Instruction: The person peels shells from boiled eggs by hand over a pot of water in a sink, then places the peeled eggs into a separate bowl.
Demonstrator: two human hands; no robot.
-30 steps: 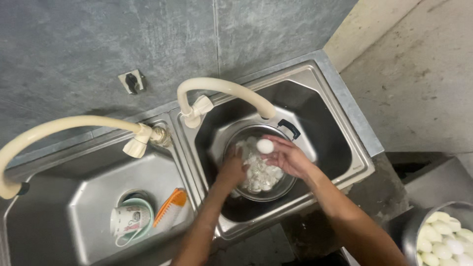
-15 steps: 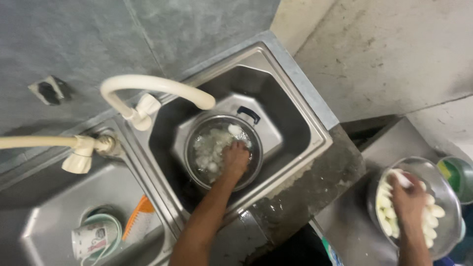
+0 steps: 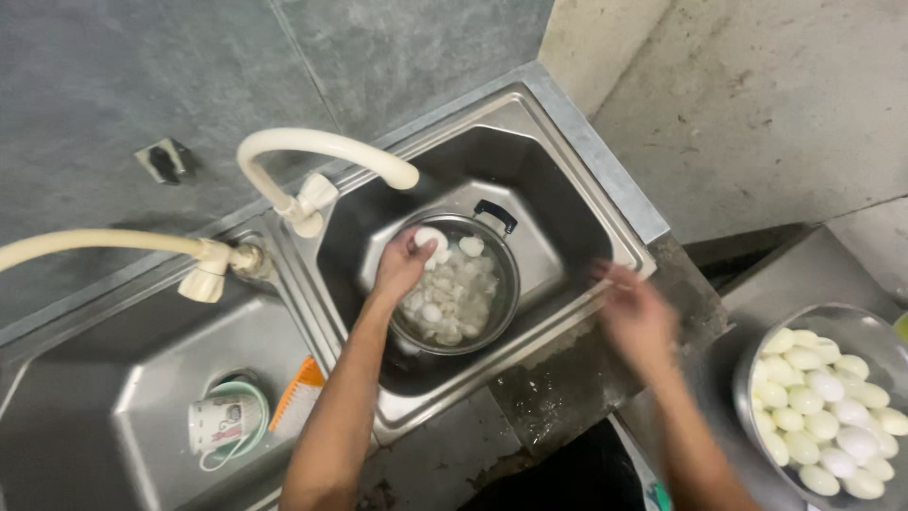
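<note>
A white egg [image 3: 430, 237] sits at the far rim of a round steel pot [image 3: 506, 284], gripped in the curled fingers of the left hand [image 3: 402, 265]. The pot stands on the floor of the right sink basin [image 3: 558, 189], holds water with pale shell fragments and further eggs, and carries a black handle [image 3: 496, 214] on its far side. There is open basin floor around the pot on its right and far sides; its near edge lies close to the basin's front wall.

The right hand [image 3: 636, 317] is blurred, above the basin's front right rim and the dark wet counter [image 3: 558, 397], holding nothing visible; whether its fingers are spread or curled cannot be told. It is well apart from the pot.

A cream curved tap [image 3: 322, 151] arches over the basin's left far corner, its spout ending just above and beside the pot. A second cream tap [image 3: 113, 241] extends left over the left basin [image 3: 95, 407], which contains a printed mug [image 3: 216, 423] resting in a pale green ring and an orange item [image 3: 301, 390] against the divider.

At lower right, a large steel bowl [image 3: 747, 378] holds many peeled white eggs [image 3: 828, 416]. Walls are grey tile behind and rough plaster to the right.
</note>
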